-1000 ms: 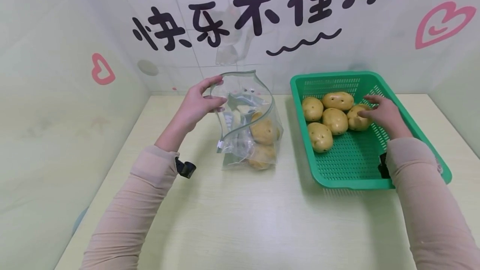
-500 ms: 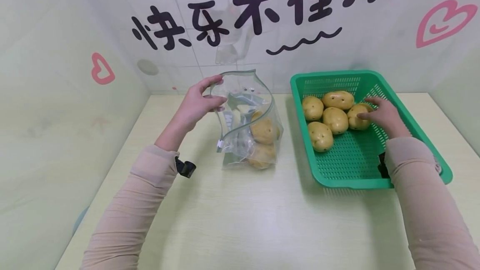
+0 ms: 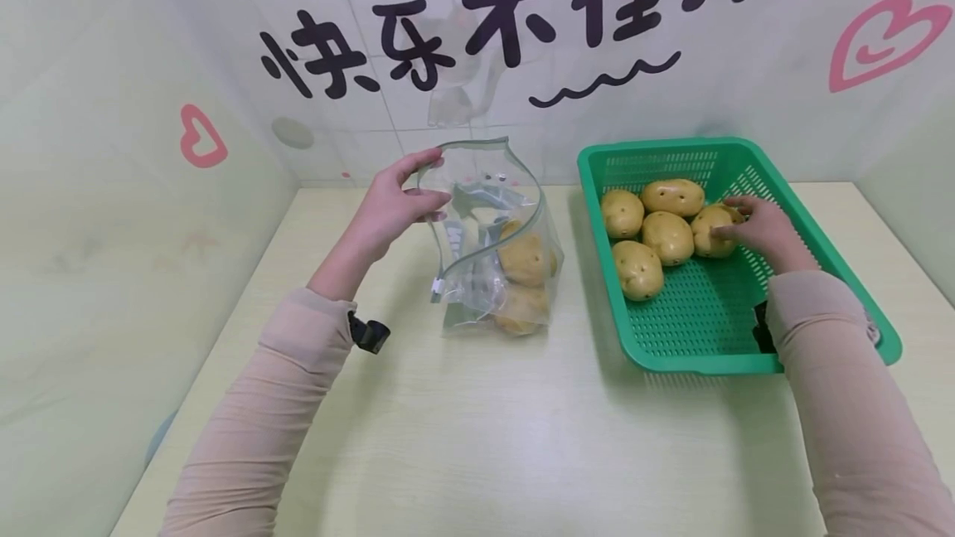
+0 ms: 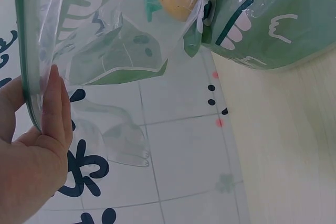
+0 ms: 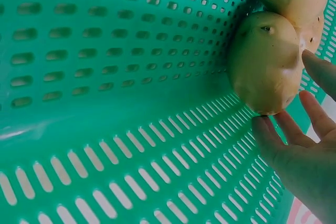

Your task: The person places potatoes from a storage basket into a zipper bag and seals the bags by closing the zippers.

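Note:
A clear zip bag [image 3: 477,272] with a green print stands on the table, its mouth spread wide. My left hand [image 3: 391,205] pinches the left side of that mouth; the rim [image 4: 26,51] runs between thumb and fingers in the left wrist view. Inside the bag, potatoes [image 3: 522,309] show through the plastic. Several loose potatoes [image 3: 667,239] lie in a green basket [image 3: 694,365]. Around the rightmost potato [image 5: 265,66], my right hand [image 3: 768,232] has its thumb and fingers, with fingertips touching its end. That potato rests against its neighbours.
A pale wooden table [image 3: 477,437] carries both bag and basket. Behind it rises a white wall sheet [image 3: 522,131] with black lettering and pink hearts. The basket's raised, slotted walls [image 5: 105,35] surround the potatoes.
My right fingers have come down and closed in on the rightmost potato, which stays in its place. The left hand and the bag hold still.

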Tool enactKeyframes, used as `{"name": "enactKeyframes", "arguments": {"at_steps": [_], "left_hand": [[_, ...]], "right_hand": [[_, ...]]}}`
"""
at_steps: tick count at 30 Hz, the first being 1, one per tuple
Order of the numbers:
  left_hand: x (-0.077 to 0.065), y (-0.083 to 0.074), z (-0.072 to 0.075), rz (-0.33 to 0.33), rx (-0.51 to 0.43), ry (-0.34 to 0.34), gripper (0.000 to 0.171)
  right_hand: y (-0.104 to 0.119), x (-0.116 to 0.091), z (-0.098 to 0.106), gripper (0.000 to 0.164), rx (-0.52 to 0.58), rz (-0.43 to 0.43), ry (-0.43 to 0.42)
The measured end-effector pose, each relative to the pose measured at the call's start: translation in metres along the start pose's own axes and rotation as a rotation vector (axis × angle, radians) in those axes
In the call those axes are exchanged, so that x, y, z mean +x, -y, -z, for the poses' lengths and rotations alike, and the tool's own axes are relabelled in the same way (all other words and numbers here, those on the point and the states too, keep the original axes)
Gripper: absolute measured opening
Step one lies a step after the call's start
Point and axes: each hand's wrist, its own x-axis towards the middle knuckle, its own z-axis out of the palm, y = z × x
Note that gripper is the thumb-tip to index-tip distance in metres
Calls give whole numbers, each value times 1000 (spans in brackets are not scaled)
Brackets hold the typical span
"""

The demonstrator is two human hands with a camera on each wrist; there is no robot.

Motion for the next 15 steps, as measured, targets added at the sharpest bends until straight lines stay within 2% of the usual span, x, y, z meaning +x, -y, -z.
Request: {"name": "enactKeyframes", "arguments": {"at_steps": [15], "left_hand": [[-1, -1, 0, 4, 3, 0, 64]], "right_hand": [[0, 0, -1, 67, -1, 31, -35]]}}
